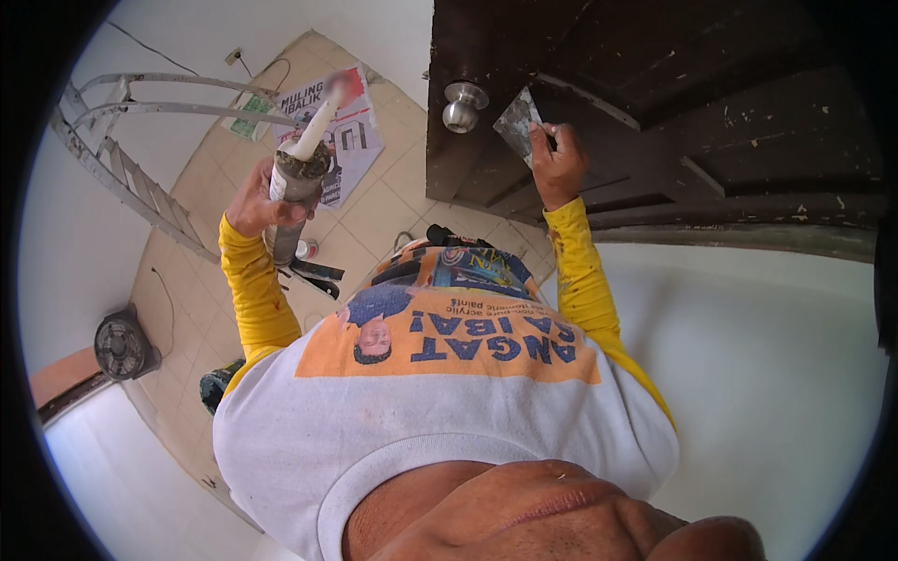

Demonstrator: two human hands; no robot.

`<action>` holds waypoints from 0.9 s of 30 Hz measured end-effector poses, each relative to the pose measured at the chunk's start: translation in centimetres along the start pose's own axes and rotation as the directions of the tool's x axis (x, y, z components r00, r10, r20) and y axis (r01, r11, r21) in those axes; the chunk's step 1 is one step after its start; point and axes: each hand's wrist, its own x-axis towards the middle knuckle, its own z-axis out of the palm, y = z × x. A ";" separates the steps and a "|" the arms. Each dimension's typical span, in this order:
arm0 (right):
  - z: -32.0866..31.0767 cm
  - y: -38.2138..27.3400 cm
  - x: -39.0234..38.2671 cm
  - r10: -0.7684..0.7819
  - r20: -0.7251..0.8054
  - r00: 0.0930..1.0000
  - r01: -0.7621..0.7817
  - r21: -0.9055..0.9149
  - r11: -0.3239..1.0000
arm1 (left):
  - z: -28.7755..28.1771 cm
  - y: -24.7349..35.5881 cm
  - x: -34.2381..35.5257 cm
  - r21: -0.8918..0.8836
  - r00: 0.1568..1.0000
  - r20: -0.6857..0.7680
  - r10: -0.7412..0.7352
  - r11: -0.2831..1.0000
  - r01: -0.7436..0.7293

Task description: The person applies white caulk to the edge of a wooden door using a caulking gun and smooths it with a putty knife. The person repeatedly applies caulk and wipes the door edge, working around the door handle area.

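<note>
My left hand is wrapped round a grimy sealant tube, raised at the left of centre with its white nozzle pointing up and away. Part of a dark applicator shows beneath it. My right hand grips a flat, stained putty knife in front of the dark brown wooden door, just right of and below the round metal knob. The blade's edge is near the door; whether it touches cannot be told.
An aluminium ladder stands at the left. A printed sheet and a green-white sheet lie on the tiled floor. A fan with a cord sits by the left wall; white wall is at lower right.
</note>
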 end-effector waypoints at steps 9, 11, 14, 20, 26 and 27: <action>-1.3 0.0 -2.0 0.097 -0.022 0.995 -0.097 0.009 0.995 | -0.1 0.3 0.2 0.014 0.999 0.035 -0.023 1.000 0.022; -1.4 -0.3 -2.6 0.107 0.020 0.994 -0.108 0.041 0.993 | -0.1 -0.4 0.4 -0.005 0.999 0.046 0.015 1.000 -0.014; -0.9 0.3 -3.2 0.128 0.055 0.990 -0.134 0.122 0.983 | 0.6 0.3 0.0 0.066 0.999 0.027 -0.027 0.997 0.026; -2.5 -1.0 -1.8 0.305 0.219 0.927 -0.374 0.449 0.812 | 0.1 -0.1 1.4 0.034 0.995 0.075 -0.072 0.997 0.070; -3.3 -2.9 -0.4 0.345 0.344 0.873 -0.478 0.743 0.469 | 0.7 0.3 1.6 0.013 0.999 0.050 0.008 1.000 -0.008; -3.1 -3.2 -0.2 0.355 0.386 0.852 -0.503 0.791 0.348 | 0.6 0.2 1.9 0.017 0.997 0.072 0.027 0.999 -0.029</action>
